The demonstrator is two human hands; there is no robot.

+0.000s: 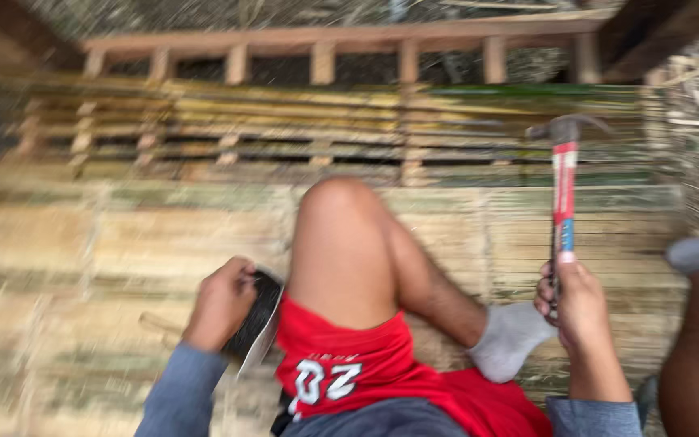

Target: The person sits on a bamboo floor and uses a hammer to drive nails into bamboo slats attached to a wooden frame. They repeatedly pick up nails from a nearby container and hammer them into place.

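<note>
Your right hand (580, 303) is closed around the lower end of a claw hammer (564, 190), fingers (545, 298) wrapped tight on the grip. The hammer stands almost upright at the right of the scene, its red, white and blue handle rising from your fist and its dark metal head at the top, out over the far slats.

Your left hand (222, 301) sits at the near left, fingers curled shut on a dark-handled blade (259, 324). The flat pale edge of that blade angles down toward you, just beside your left thigh. The picture is blurred, so the exact kind of blade is hard to tell.

You sit on a platform of split bamboo slats (123, 243) that spreads from near to far across the whole view. Your bent knee (337, 210) rises in the middle between both hands, above red shorts (349, 364). A foot in a grey sock (511, 336) rests on the slats just left of your right hand. At the far edge, a wooden rail with short uprights (325, 53) runs left to right. Both sleeves are grey-blue.
</note>
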